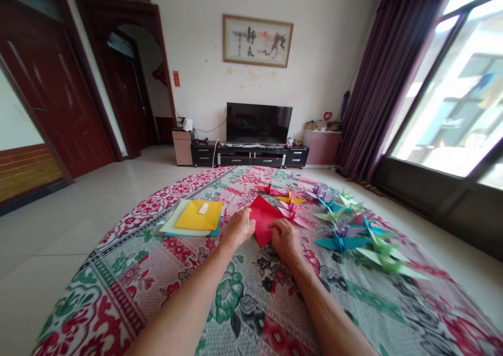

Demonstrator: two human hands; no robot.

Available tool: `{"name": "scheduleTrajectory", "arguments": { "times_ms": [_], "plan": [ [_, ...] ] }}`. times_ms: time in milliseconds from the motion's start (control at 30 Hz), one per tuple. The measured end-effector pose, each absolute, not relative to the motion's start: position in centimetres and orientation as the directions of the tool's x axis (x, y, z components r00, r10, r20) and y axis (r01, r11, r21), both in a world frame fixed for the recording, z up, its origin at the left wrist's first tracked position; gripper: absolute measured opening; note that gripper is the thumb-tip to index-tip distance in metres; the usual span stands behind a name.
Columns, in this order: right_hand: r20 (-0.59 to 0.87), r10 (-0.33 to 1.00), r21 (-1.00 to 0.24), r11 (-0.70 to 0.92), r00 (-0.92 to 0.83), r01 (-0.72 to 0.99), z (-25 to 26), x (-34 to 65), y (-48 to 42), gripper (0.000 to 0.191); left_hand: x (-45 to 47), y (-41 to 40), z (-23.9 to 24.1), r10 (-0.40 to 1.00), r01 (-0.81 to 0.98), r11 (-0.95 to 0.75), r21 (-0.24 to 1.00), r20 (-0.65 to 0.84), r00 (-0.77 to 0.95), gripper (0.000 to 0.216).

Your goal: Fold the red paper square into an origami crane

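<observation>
A folded red sheet of paper lies on the flowered cloth in front of me. My left hand rests on its left edge with fingers curled and pressed down on it. My right hand pinches its right lower edge. Both forearms reach out from the bottom of the view. A stack of coloured paper sheets, yellow on top with a small white slip, sits just left of my left hand.
Several folded paper cranes in pink, red, purple, green and teal stand to the right and behind the red sheet. Beyond the cloth are tiled floor, a TV on a low cabinet, dark doors at left, and a curtained window at right.
</observation>
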State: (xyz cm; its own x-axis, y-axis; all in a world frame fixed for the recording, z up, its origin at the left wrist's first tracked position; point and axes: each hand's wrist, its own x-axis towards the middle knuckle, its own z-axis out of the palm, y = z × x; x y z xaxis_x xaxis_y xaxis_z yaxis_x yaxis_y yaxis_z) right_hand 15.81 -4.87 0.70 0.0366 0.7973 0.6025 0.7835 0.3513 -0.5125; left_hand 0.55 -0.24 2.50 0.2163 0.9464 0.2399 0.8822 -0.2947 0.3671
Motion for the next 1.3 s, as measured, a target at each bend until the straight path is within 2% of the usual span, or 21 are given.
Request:
{"name": "scheduleTrajectory", "arguments": {
  "times_ms": [100,267,433,533,633,700,767,900,967,1100,1233,1300],
  "plan": [
    [0.52,0.854,-0.445,0.242,0.029,0.862,0.6,15.8,-5.1,0.026,1.3,-1.3,2.7,0.972,0.871,-0.211,0.443,0.191,0.138,0.045],
    [0.495,0.867,-0.394,0.286,-0.061,0.873,0.7,14.8,-5.4,0.026,2.1,-2.1,2.6,0.982,0.828,-0.152,0.54,0.179,0.063,0.051],
    [0.51,0.856,-0.414,0.323,-0.077,0.851,0.7,14.2,-5.9,0.025,3.0,-3.1,1.9,0.949,0.767,-0.253,0.59,0.304,0.079,0.05],
    [0.554,0.832,-0.465,0.345,-0.036,0.815,0.7,14.3,-6.0,0.026,3.0,-3.1,1.9,0.953,0.697,-0.233,0.678,0.302,0.025,0.05],
    [0.634,0.772,-0.494,0.358,0.046,0.792,0.6,14.8,-5.9,0.032,1.8,-2.4,2.0,0.98,0.572,-0.156,0.805,0.2,-0.015,0.046],
    [0.665,0.746,-0.461,0.371,0.037,0.806,0.5,15.3,-5.8,0.04,0.5,-1.7,2.0,0.993,0.492,-0.099,0.865,0.121,-0.014,0.044],
    [0.662,0.749,-0.402,0.378,-0.02,0.834,0.4,15.9,-5.7,0.049,-0.7,-1.2,2.0,0.997,0.463,-0.066,0.884,0.082,-0.013,0.041],
    [0.617,0.767,-0.316,0.444,-0.174,0.838,0.4,16.7,-5.7,0.063,-2.1,-0.7,2.2,0.994,0.247,0.092,0.965,-0.105,0.04,0.044],
    [0.616,0.75,-0.286,0.499,-0.243,0.818,0.5,16.8,-5.8,0.066,-2.4,-0.6,2.4,0.989,0.203,0.124,0.971,-0.138,0.058,0.047],
    [0.631,0.729,-0.298,0.544,-0.266,0.785,0.9,16.9,-5.9,0.054,-3.0,-0.5,2.7,0.993,0.239,0.08,0.968,-0.099,0.07,0.048],
    [0.635,0.724,-0.305,0.555,-0.27,0.774,1.7,16.7,-6.4,0.029,-3.4,-0.5,3.0,0.993,0.404,0.019,0.915,-0.066,0.103,0.041],
    [0.627,0.721,-0.28,0.564,-0.297,0.777,2.2,16.4,-6.8,0.022,-3.5,-0.5,3.0,0.99,0.508,-0.069,0.858,-0.003,0.14,0.038]
  ]
}}
